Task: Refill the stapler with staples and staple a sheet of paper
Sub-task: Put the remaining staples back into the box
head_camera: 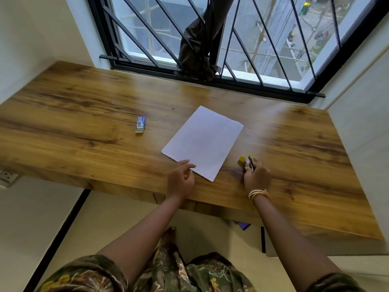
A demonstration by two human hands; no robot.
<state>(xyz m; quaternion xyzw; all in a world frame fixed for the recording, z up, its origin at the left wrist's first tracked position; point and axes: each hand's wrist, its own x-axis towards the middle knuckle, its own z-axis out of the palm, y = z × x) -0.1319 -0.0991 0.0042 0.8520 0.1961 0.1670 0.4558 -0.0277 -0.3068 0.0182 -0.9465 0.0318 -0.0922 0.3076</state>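
1. Judging from the layout, the task looks to be near its end or between steps: the sheet of paper (203, 142) lies flat on the wooden table (84, 114), and a row of small marks runs along its near edge, which may be staples, though they are too small to be sure.

2. The right hand (257, 175) is closed around the stapler (247, 162), a small yellow one, just to the right of the paper's near corner. The stapler sits low at the tabletop; whether it rests there or is just lifted cannot be told.

3. Two yellow parts of the stapler stand apart at its far end, so it may be hinged open. Whether staples are loaded inside cannot be seen.

4. The left hand (181, 178) holds nothing. Its fingers are loosely curled, with the fingertips at the near edge of the paper, seemingly steadying it.

5. The box of staples (140, 124), blue and white, lies well to the left of the paper, apart from both hands. Its near end appears partly slid open, which hints that the refill may already have been attended to.

6. What is left, as a judgement: if the marks are staples, only setting the stapler down remains; if not, the paper's edge must yet go between the stapler's parts and be pressed.
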